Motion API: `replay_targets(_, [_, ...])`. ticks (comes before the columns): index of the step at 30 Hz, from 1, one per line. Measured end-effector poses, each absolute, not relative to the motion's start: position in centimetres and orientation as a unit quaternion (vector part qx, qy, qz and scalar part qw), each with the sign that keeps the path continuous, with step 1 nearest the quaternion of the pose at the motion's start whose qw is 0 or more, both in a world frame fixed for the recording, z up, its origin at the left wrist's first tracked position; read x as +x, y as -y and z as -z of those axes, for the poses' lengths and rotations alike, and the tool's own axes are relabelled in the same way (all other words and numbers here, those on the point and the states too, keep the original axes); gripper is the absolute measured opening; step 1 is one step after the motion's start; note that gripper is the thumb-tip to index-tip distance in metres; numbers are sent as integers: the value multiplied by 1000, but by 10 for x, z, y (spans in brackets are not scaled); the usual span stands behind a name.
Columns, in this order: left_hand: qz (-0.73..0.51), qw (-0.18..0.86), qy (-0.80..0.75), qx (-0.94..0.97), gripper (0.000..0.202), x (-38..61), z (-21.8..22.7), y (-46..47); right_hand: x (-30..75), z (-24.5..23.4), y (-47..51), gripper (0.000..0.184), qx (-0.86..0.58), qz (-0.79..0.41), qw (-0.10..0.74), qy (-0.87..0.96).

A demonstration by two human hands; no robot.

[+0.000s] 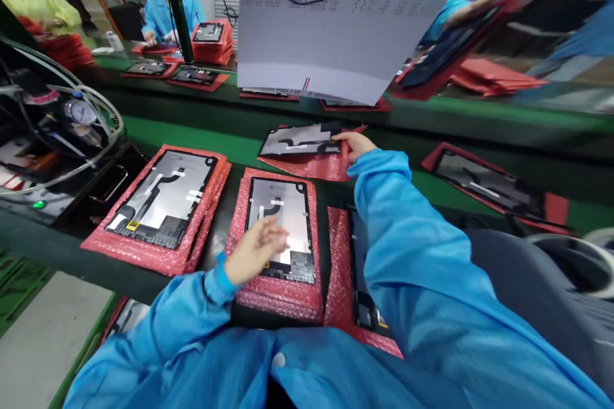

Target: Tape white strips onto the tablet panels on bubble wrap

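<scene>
My right hand (355,143) reaches forward to the green belt. Its fingers close on the right edge of a tablet screen panel (302,135), which lies back-side up on red bubble wrap (321,167). My left hand (259,248) hovers over a second tablet screen panel (286,214), fingers loosely bent and apart, nothing in them. That panel rests on a stack of red bubble-wrap sheets (283,302) before me. To its left, another panel (167,195) tops a red stack. Right of the middle stack, a dark panel (367,300) is partly hidden under my right sleeve.
A grey monitor back (330,32) stands ahead. A pressure gauge (80,112) with hoses is at left. One more panel (489,182) lies on the belt at right, near tape rolls (570,262). Across the belt, people handle panels and red wrap.
</scene>
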State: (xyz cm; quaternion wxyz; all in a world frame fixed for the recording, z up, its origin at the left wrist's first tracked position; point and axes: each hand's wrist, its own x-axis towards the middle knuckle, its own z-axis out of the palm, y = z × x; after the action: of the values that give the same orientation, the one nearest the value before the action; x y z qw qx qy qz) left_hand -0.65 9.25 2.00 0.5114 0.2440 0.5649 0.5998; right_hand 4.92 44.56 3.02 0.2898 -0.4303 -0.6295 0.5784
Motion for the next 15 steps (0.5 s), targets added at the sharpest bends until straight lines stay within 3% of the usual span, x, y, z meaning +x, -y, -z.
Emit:
replay_targets(3, [-650, 564, -504, 73, 37, -12, -24, -133, 46, -45, -388, 8, -410, -676, 274, 547])
replay_targets(6, [-685, 542, -487, 15, 45, -28, -33, -158, 61, -46, -310, 3, -369, -702, 341, 504])
replay_targets(12, [-721, 462, -505, 103, 24, -40, -20, -144, 105, -36, -187, 13, -372, -740, 367, 424])
replay_targets(15, [-732, 398, -527, 165, 24, -42, -7, -132, 111, -28, -148, 15, -374, -757, 375, 384])
